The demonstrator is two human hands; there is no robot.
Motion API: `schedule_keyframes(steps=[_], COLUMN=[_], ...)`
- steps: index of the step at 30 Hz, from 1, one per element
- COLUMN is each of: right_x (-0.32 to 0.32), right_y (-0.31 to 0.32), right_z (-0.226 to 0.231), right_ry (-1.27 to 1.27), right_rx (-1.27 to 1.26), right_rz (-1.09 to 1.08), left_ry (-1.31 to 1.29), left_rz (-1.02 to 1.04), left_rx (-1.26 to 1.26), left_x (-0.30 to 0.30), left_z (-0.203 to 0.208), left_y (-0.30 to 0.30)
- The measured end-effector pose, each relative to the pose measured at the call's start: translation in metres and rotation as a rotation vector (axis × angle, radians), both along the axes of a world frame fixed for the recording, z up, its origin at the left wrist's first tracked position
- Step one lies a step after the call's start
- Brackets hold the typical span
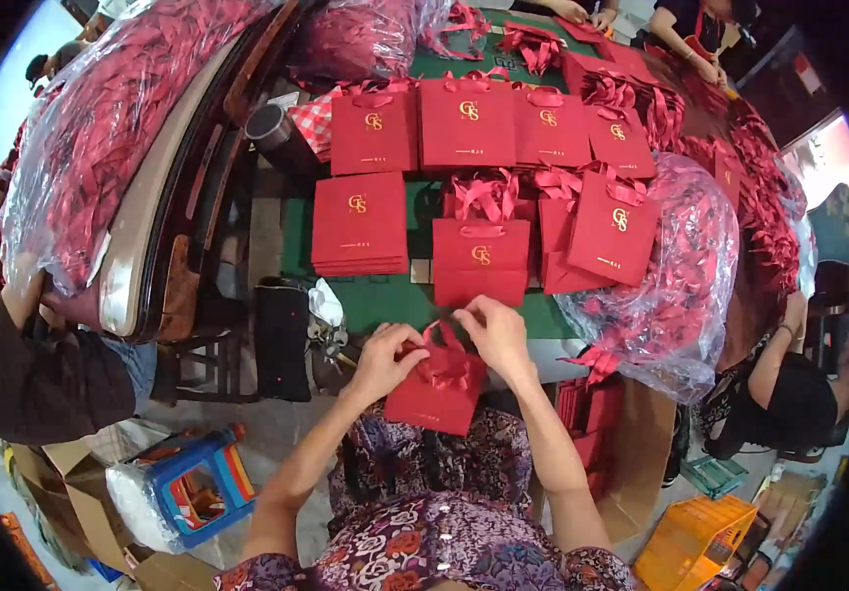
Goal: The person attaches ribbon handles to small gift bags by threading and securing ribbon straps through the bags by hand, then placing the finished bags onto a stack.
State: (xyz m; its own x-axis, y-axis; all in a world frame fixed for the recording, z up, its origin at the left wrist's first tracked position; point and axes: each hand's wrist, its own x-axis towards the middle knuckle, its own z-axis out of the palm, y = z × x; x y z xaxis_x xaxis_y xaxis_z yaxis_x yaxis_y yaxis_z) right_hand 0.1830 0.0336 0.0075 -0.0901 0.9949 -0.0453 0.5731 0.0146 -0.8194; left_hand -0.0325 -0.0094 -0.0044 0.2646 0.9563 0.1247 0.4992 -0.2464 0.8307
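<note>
A small red paper bag (434, 402) with a ribbon handle rests on my lap, tilted, against the table's near edge. My left hand (392, 362) is closed at its upper left, thumb and fingers pinching the red ribbon (447, 337). On the other side, my right hand (495, 340) is closed in a pinch just above the bag's top; what lies between those fingertips is too small to make out. Right beyond my hands lies another red bag (480, 276) with a gold emblem. A neat stack of red bags (360, 225) sits to its left.
More red bags (467, 123) stand in a row across the green table (385, 302). A clear plastic sack (680, 266) of ribboned bags bulges at the right. A dark tumbler (269, 128) stands at the left. An orange crate (697, 542) is on the floor; other people work around.
</note>
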Motion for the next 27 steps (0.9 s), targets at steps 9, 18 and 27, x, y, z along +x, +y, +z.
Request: schedule_keyframes(steps=[9, 18, 27], right_x=[-0.026, -0.031, -0.032], right_y=[-0.011, -0.007, -0.013], right_z=[-0.026, -0.020, -0.032], right_ry=[-0.184, -0.109, -0.155], right_rx=[0.102, -0.015, 0.158], right_rz=[0.010, -0.058, -0.058], left_ry=[0.041, 0.236, -0.048], left_rz=[0.164, 0.225, 0.364], left_rx=[-0.027, -0.009, -0.228], left_x=[0.017, 0.027, 0.019], left_z=[-0.019, -0.020, -0.027], left_y=[0.005, 0.013, 0.002])
